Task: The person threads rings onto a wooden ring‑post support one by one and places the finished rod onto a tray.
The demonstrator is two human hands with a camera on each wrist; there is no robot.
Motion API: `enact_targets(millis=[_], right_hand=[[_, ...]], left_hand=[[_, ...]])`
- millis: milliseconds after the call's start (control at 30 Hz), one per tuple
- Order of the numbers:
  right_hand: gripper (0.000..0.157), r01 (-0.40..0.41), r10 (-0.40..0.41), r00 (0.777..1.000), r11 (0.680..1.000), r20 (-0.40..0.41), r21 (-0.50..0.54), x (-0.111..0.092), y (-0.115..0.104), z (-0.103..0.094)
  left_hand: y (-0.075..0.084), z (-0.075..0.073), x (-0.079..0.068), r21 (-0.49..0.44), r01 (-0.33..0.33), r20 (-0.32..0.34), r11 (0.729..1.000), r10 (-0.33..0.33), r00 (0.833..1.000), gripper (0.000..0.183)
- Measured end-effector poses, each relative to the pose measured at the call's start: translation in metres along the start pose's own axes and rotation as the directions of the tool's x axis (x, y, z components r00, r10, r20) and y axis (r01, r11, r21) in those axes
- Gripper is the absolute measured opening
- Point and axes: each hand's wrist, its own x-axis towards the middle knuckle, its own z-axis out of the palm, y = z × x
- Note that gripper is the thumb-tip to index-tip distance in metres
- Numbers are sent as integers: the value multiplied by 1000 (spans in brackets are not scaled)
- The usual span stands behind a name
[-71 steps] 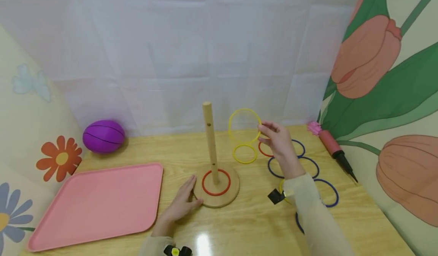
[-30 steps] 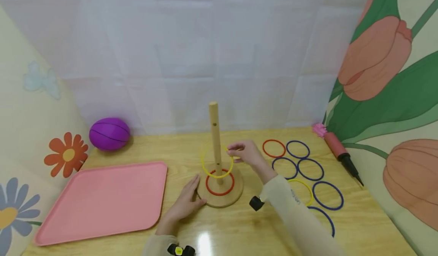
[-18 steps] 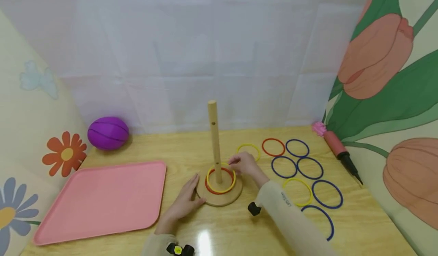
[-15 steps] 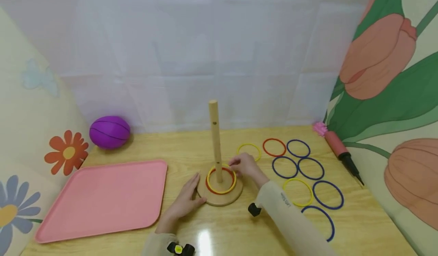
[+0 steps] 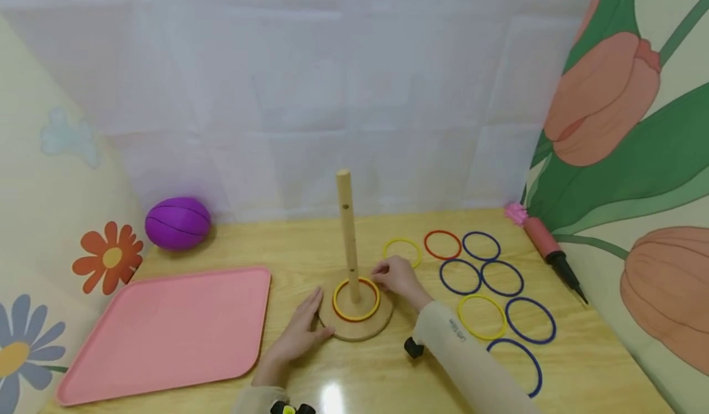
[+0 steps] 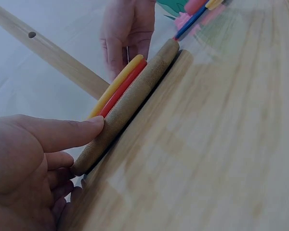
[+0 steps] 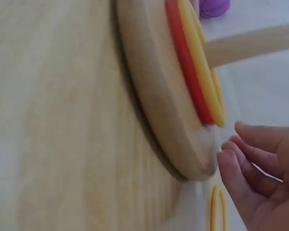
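A wooden ring-toss stand (image 5: 349,242) rises from a round base (image 5: 362,333) at the middle of the table. A red ring (image 7: 185,60) lies flat on that base around the post, with a yellow ring (image 7: 198,53) on top of it. My left hand (image 5: 301,331) grips the base's left side; in the left wrist view its thumb (image 6: 72,132) presses the rim from above while the fingers curl at the edge. Just right of the stacked rings is my right hand (image 5: 403,278), holding nothing. The right wrist view shows its bent fingers apart from the yellow ring.
On the right lie several blue rings (image 5: 528,298), two yellow rings (image 5: 458,315) and a red ring (image 5: 425,242). A hand pump (image 5: 545,242) rests at the right edge. To the left are a pink tray (image 5: 183,334) and a purple ball (image 5: 178,223). White sheeting (image 5: 277,94) hangs behind.
My right hand has brought the yellow ring leftward over the post, lowered it onto the red ring and let go. My left hand has stayed at the base.
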Motion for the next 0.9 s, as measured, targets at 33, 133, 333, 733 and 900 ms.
enact_targets(millis=[33, 133, 333, 733, 900], right_hand=[[7, -1, 1, 999, 1000, -40, -4, 2, 2, -2], [10, -22, 24, 984, 1000, -177, 12, 9, 8, -13], [29, -73, 79, 964, 997, -255, 34, 29, 29, -39], [32, -82, 25, 970, 969, -241, -231, 32, 61, -53], [23, -78, 16, 973, 963, -231, -258, 33, 61, -53]], left_hand=[[0, 0, -1, -2, 0, -1, 1000, 0, 1000, 85], [-1, 0, -1, -10, 1, -9, 1000, -1, 1000, 85], [0, 0, -1, -14, -4, -9, 1000, 4, 1000, 85], [-1, 4, -4, -14, -11, -18, 1000, 11, 1000, 85], [0, 2, -3, -17, -8, -23, 1000, 7, 1000, 84]])
